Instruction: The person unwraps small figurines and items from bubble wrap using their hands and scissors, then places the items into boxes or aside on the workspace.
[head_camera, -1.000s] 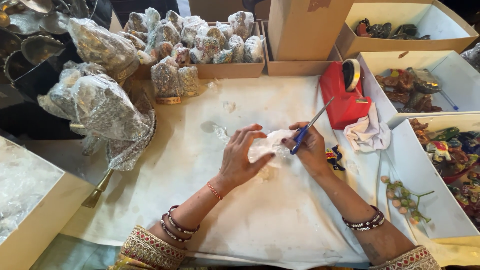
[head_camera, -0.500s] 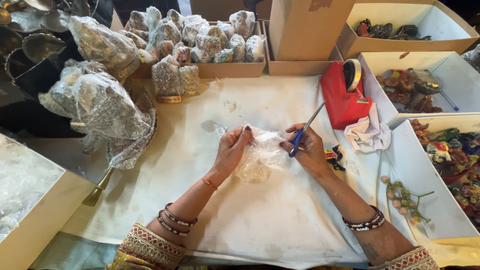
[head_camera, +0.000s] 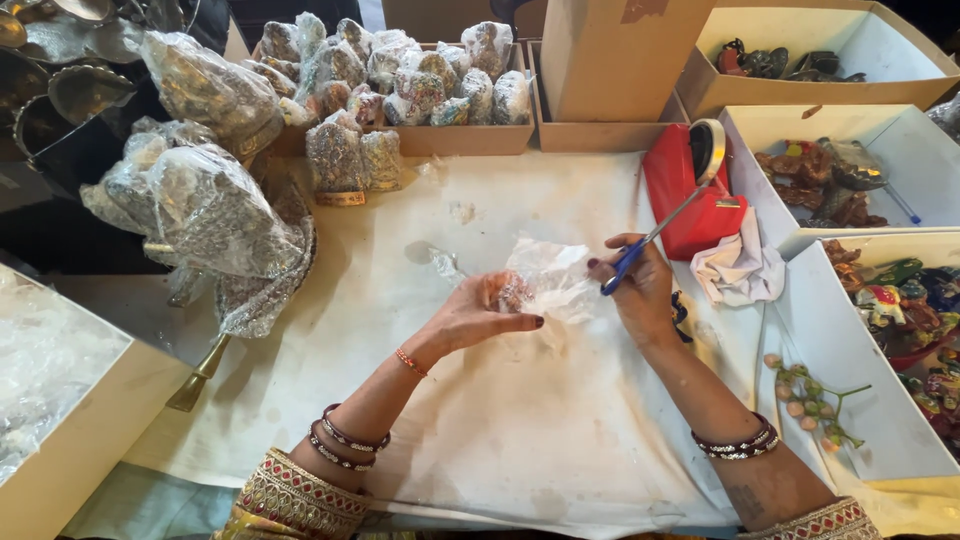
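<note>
Left hand (head_camera: 478, 312): grip cupping clear plastic wrap (head_camera: 545, 275). Right hand (head_camera: 643, 290): grip clasping blue-handled scissors (head_camera: 652, 237), beside red tape dispenser (head_camera: 690, 190); bare tabletop (head_camera: 520, 420) nearer.

Small object (head_camera: 510, 292) blurred inside clear plastic wrap (head_camera: 548, 275), elbows cut off

You look down on a table spread with a stained white cloth (head_camera: 520, 430). Behind the cloth stands a tall plain cardboard box (head_camera: 610, 55); open cardboard trays flank that box left and right. Light falls evenly, and the far-left corner stays dark.
</note>
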